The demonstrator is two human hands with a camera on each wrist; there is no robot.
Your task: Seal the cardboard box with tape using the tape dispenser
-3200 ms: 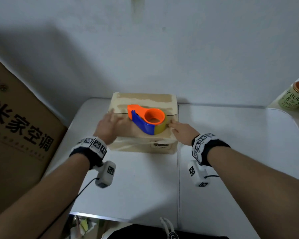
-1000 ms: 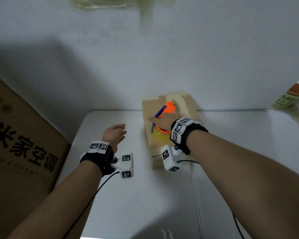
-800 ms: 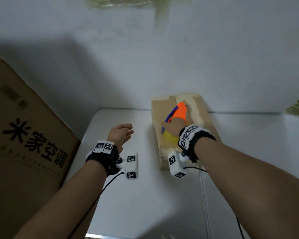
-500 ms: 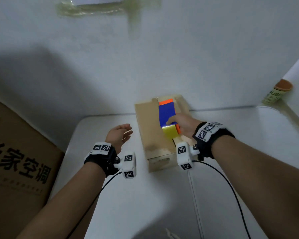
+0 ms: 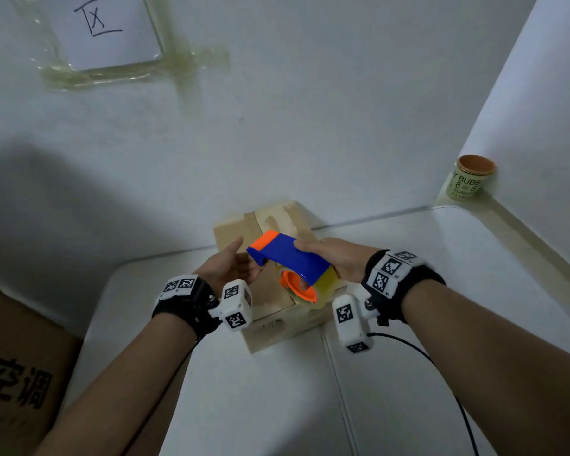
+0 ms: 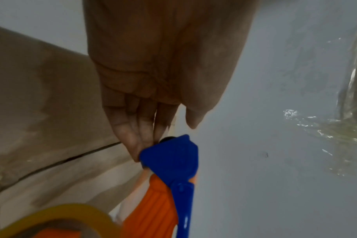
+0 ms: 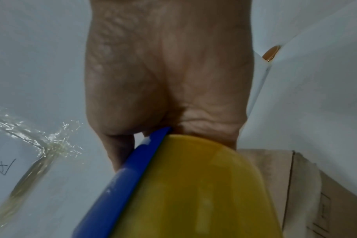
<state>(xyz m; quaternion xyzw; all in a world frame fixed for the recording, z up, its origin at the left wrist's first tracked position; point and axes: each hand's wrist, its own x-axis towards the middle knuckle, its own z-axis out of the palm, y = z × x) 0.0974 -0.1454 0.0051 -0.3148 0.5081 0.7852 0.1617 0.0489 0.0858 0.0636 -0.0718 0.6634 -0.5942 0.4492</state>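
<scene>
The small cardboard box stands on the white table against the wall, its top seam running away from me. My right hand grips the blue and orange tape dispenser from the right, thumb on top, and holds it lifted above the box. Its yellow tape roll hangs at the near end. My left hand reaches in from the left with straight fingers. In the left wrist view the fingertips touch the dispenser's blue front tip, the thumb apart. The right hand's fingers are hidden behind the roll.
A large printed carton stands off the table's left side. A green paper cup sits in the far right corner. A sheet of paper is taped to the wall behind the box.
My right hand has lifted the dispenser off the box top and swung its front end leftward. My left hand has moved from the table beside the box up to the dispenser's tip.
</scene>
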